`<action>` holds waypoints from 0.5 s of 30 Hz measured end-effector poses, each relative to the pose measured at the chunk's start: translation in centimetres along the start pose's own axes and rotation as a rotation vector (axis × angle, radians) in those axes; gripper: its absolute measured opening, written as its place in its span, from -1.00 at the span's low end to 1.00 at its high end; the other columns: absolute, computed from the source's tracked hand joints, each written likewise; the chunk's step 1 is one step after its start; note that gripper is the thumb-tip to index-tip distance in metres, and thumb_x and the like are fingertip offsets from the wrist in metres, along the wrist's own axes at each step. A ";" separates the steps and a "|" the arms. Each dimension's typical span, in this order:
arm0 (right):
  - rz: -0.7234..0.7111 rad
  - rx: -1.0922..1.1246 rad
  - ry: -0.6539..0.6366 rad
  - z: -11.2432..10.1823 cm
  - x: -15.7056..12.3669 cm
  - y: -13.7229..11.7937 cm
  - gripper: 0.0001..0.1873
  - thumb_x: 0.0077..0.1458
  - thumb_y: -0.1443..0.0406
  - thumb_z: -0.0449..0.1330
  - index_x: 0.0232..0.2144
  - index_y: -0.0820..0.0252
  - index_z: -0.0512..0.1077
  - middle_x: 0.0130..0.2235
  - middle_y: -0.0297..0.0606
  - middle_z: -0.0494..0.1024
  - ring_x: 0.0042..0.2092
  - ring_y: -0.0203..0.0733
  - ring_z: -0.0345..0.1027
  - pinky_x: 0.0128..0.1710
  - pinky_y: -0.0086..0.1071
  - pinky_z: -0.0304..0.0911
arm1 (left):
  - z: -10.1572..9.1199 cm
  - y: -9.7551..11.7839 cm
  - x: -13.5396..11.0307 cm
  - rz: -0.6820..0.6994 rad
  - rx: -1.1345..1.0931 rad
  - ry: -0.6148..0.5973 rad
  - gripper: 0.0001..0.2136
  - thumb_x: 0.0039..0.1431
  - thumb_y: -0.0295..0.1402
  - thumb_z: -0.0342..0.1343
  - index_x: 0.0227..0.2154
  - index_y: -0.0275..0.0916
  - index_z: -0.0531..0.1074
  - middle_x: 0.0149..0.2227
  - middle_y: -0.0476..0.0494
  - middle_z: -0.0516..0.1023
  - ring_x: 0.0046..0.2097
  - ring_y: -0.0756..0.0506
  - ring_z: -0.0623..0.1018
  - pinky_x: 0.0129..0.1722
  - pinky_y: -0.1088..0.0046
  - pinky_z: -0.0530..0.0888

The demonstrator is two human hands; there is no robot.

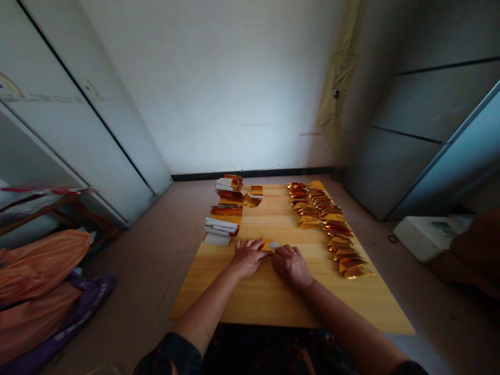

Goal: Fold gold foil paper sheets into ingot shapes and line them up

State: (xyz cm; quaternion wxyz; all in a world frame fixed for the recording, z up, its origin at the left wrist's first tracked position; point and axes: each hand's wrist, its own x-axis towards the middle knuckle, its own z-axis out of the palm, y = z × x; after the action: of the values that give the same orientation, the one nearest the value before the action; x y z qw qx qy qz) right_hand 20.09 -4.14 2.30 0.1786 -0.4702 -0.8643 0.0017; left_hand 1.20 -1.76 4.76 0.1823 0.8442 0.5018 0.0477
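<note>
Between my hands, a small sheet of gold foil paper (267, 244) with a whitish patch lies on the wooden board (269, 307). My left hand (247, 258) closes its fingers on the sheet's left side. On the right side, the curled fingers of my right hand (292, 264) press the paper's edge, and they hide part of it. Beyond my left hand are piles of unfolded foil sheets (226, 210), some with the white back (221, 227) up. Rows of folded gold paper pieces (332, 224) overlap along the board's right side.
Two loose foil pieces (253, 200) lie near the board's far edge. A white wall (234, 94) stands behind. Pale cabinets (78, 104) flank the left, with orange and purple bags (42, 265) below. At the right, a white box (422, 237) sits on the floor.
</note>
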 end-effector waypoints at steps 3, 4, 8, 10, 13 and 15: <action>-0.004 -0.012 -0.021 -0.3 -0.1 0.4 -0.78 0.21 0.29 0.04 -0.41 0.13 0.46 -0.30 -0.22 0.48 -0.23 -0.19 0.20 -0.28 -0.32 0.00 | -0.4 0.3 -0.1 0.013 0.030 -0.012 -0.58 0.13 -0.42 -0.03 -0.05 0.31 0.35 0.24 0.06 0.19 0.22 -0.27 0.16 0.13 -0.29 -0.18; -0.004 -0.024 -0.040 -0.5 -0.1 0.5 -0.78 0.21 0.29 0.04 -0.41 0.13 0.46 -0.30 -0.22 0.48 -0.23 -0.19 0.20 -0.28 -0.32 0.00 | -0.3 0.5 -0.1 0.006 0.039 -0.017 -0.58 0.14 -0.41 -0.02 -0.04 0.32 0.35 0.23 0.06 0.20 0.21 -0.27 0.17 0.13 -0.29 -0.18; 0.025 -0.077 -0.131 -1.4 0.0 0.8 -0.76 0.22 0.32 0.01 -0.40 0.15 0.45 -0.28 -0.21 0.48 -0.20 -0.17 0.21 -0.26 -0.34 0.01 | 0.3 1.6 -0.1 -0.009 0.124 -0.001 -0.56 0.14 -0.39 -0.02 0.01 0.32 0.30 0.20 -0.01 0.23 0.15 -0.28 0.24 0.12 -0.24 -0.08; 0.045 -0.093 -0.174 -2.1 0.3 0.9 -0.76 0.22 0.34 -0.01 -0.37 0.17 0.46 -0.28 -0.21 0.49 -0.18 -0.17 0.22 -0.25 -0.35 0.02 | 0.7 2.1 0.0 0.020 0.196 0.063 -0.54 0.17 -0.41 -0.05 0.06 0.29 0.25 0.12 -0.07 0.33 0.09 -0.25 0.29 0.11 -0.20 -0.05; 0.090 -0.109 -0.249 -3.1 1.0 1.3 -0.80 0.17 0.34 0.03 -0.34 0.21 0.47 -0.26 -0.19 0.51 -0.16 -0.15 0.25 -0.23 -0.36 0.04 | 0.8 2.4 0.5 0.062 0.261 0.165 -0.51 0.18 -0.45 -0.07 0.12 0.20 0.16 -0.10 -0.09 0.50 -0.02 -0.19 0.36 0.08 -0.11 0.04; 0.111 -0.104 -0.284 -3.7 1.3 1.5 -0.81 0.15 0.34 0.05 -0.34 0.23 0.47 -0.25 -0.17 0.51 -0.15 -0.15 0.26 -0.22 -0.36 0.05 | 0.6 2.2 1.2 0.087 0.283 0.213 -0.53 0.15 -0.46 -0.03 0.11 0.10 0.19 -0.21 -0.08 0.54 -0.07 -0.17 0.39 0.05 0.00 0.10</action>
State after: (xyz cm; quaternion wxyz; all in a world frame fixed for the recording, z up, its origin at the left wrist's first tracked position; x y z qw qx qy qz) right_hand 21.86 -2.83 5.93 0.0295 -0.5208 -0.8525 0.0332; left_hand 3.72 -1.85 4.85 0.0051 0.8726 0.4828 0.0738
